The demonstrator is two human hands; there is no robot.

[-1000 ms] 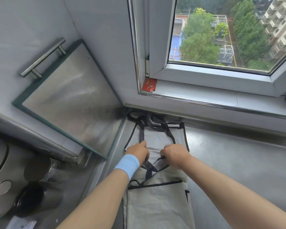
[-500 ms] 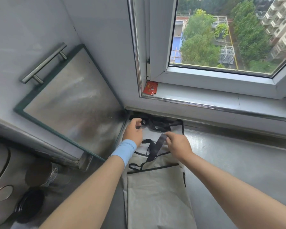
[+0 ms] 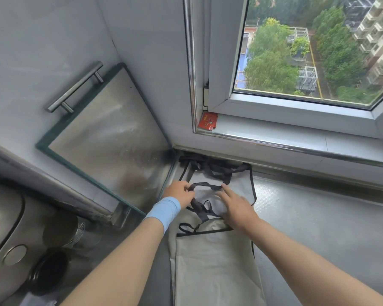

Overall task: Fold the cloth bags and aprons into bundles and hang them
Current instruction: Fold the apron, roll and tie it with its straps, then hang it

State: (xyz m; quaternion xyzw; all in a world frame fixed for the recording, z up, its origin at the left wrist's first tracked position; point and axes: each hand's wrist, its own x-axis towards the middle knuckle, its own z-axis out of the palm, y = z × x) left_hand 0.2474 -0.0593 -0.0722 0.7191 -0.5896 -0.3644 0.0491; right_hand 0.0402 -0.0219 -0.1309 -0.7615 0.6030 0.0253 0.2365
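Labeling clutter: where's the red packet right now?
Head view, centre: the red packet lies at the left end of the window sill, against the window frame corner, above the grey cloth.

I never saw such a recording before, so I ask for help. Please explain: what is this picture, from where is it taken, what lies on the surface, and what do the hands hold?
There is no machine here: a person works with two bare hands. The one camera sits on the person's head and looks forward and down. On the grey counter under a window lies a grey cloth with black straps. The left hand, with a blue wristband, pinches one strap. The right hand rests on the cloth with straight fingers and holds nothing.
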